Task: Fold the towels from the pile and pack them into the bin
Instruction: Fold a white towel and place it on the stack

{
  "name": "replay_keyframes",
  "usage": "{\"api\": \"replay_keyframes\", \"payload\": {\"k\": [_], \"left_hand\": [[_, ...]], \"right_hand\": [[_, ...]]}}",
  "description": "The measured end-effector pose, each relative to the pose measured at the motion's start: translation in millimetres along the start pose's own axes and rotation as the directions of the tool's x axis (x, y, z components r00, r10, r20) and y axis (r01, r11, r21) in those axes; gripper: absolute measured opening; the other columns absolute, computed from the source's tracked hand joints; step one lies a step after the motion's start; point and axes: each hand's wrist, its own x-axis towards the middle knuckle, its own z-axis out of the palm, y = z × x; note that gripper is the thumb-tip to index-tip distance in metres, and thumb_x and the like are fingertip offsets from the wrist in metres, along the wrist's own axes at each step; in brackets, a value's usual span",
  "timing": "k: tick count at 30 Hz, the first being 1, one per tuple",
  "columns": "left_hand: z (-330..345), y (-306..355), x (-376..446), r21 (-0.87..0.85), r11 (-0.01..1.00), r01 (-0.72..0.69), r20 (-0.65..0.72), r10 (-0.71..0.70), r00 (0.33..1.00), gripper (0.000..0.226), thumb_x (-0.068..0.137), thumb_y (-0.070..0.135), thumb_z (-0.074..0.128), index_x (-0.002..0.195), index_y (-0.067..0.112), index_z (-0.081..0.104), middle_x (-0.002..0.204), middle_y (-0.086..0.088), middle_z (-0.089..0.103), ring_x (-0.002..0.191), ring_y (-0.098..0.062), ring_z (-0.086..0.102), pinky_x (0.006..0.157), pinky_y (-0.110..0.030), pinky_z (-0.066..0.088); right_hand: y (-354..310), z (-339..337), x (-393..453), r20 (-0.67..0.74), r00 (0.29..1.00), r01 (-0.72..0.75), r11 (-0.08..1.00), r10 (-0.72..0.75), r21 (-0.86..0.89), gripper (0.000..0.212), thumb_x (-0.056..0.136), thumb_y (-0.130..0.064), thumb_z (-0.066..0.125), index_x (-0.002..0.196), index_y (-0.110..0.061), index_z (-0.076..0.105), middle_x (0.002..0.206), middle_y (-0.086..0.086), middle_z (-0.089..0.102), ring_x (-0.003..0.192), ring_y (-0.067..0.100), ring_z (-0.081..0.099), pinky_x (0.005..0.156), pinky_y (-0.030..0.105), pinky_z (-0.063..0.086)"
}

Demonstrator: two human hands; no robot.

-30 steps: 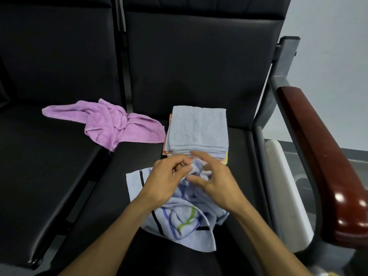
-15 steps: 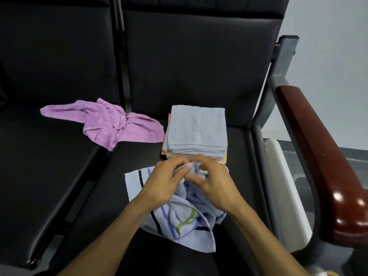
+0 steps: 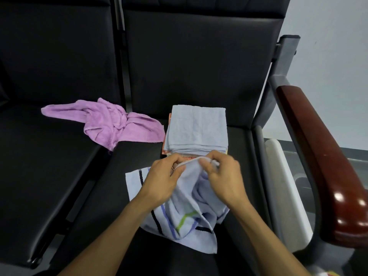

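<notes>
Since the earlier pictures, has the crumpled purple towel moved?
No. The crumpled purple towel lies across the same gap between the black seats.

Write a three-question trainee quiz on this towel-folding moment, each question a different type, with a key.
1. True or false: both hands pinch the top edge of the striped towel.
2. Multiple choice: where does the purple towel lie? A) crumpled across the gap between the two seats B) on the folded stack C) on the armrest
3. Fill in: the top towel of the folded stack is plain light ____.

Key: 1 true, the left hand and right hand grip it close together just in front of the stack. 2 A. 3 blue.
</notes>
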Motion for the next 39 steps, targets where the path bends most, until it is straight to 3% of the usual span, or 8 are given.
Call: {"api": "replay_keyframes", "payload": {"k": [3,8,14,18,20,26,32,39], "left_hand": [[-0.4,-6.5,1.4,0.046,0.998,0.048,-0.046,-0.046,0.998,0.014,0.099,0.007,0.056,0.094,0.015,0.067,0.068,0.005,0.058,0.061,-0.011,0.051,0.060,-0.024,0.041],[-0.6,3.3,0.5,0.038,0.999,-0.022,0.036,0.020,0.999,0.022,0.099,0.004,0.054,0.091,0.017,0.069,0.082,0.009,0.067,0.077,-0.005,0.060,0.069,-0.020,0.045],[-3.5,-13.0,1.2,0.137,0.985,0.101,-0.055,-0.094,0.994,0.023,0.093,0.000,0.050,0.091,0.019,0.062,0.075,0.004,0.064,0.071,-0.016,0.060,0.069,-0.041,0.052],[-3.2,10.3,-4.2,-0.039,0.999,0.006,0.043,-0.005,0.999,0.015,0.097,0.002,0.059,0.094,0.016,0.065,0.077,0.011,0.070,0.073,-0.006,0.065,0.068,-0.022,0.050],[-0.2,14.1,-4.2,-0.050,0.999,-0.009,0.050,0.011,0.999,0.017,0.096,0.000,0.059,0.094,0.016,0.065,0.080,0.010,0.071,0.076,-0.004,0.067,0.067,-0.016,0.048],[-1.9,-1.6,-0.6,0.177,0.969,0.175,-0.129,-0.154,0.980,0.025,0.083,0.004,0.062,0.084,0.027,0.053,0.077,0.010,0.061,0.069,-0.014,0.059,0.067,-0.044,0.054],[-9.1,-7.6,2.8,0.245,0.942,0.229,-0.245,-0.168,0.955,0.015,0.092,0.010,0.063,0.095,0.024,0.065,0.099,0.009,0.055,0.093,-0.018,0.057,0.074,-0.042,0.051],[-21.1,-7.9,6.4,0.079,0.954,0.290,-0.295,-0.255,0.921,0.015,0.091,0.026,0.073,0.078,0.022,0.066,0.069,0.010,0.065,0.065,-0.006,0.059,0.057,-0.025,0.045]], "right_hand": [[5.4,-9.8,3.1,-0.124,0.990,-0.080,0.995,0.073,-0.052,0.027,0.093,-0.026,0.066,0.070,-0.016,0.057,0.062,-0.001,0.059,0.060,0.012,0.054,0.057,0.033,0.043],[-0.9,3.9,-4.0,0.240,0.970,-0.064,0.995,0.045,0.072,0.023,0.088,-0.031,0.075,0.109,-0.030,0.065,0.099,-0.015,0.069,0.089,-0.005,0.062,0.074,0.011,0.048],[-4.6,-7.7,2.8,-0.204,0.979,-0.008,0.997,0.024,0.077,0.022,0.097,-0.024,0.063,0.076,-0.018,0.060,0.066,-0.003,0.064,0.061,0.013,0.059,0.059,0.034,0.050],[-8.4,-2.8,-4.9,0.225,0.974,-0.031,0.985,-0.008,0.169,0.022,0.093,-0.025,0.070,0.114,-0.030,0.063,0.090,-0.020,0.070,0.088,-0.002,0.068,0.073,0.013,0.050],[-5.8,9.0,-8.9,0.315,0.949,-0.022,0.997,-0.002,0.075,0.011,0.096,-0.027,0.066,0.107,-0.026,0.066,0.092,-0.016,0.071,0.089,0.000,0.066,0.072,0.008,0.047],[-7.0,1.4,-2.6,-0.149,0.984,-0.091,0.994,0.098,0.054,0.032,0.097,-0.026,0.062,0.069,-0.013,0.054,0.059,0.003,0.060,0.055,0.011,0.051,0.055,0.028,0.044],[-10.3,-4.0,-1.5,-0.236,0.941,-0.189,0.955,0.243,0.229,0.031,0.098,-0.024,0.061,0.072,-0.006,0.057,0.058,0.001,0.058,0.051,0.002,0.048,0.049,0.015,0.039],[0.8,-9.1,3.6,-0.292,0.805,-0.313,0.788,0.516,0.530,0.023,0.097,-0.031,0.064,0.083,-0.012,0.063,0.075,-0.002,0.064,0.070,0.012,0.057,0.065,0.027,0.048]]}}
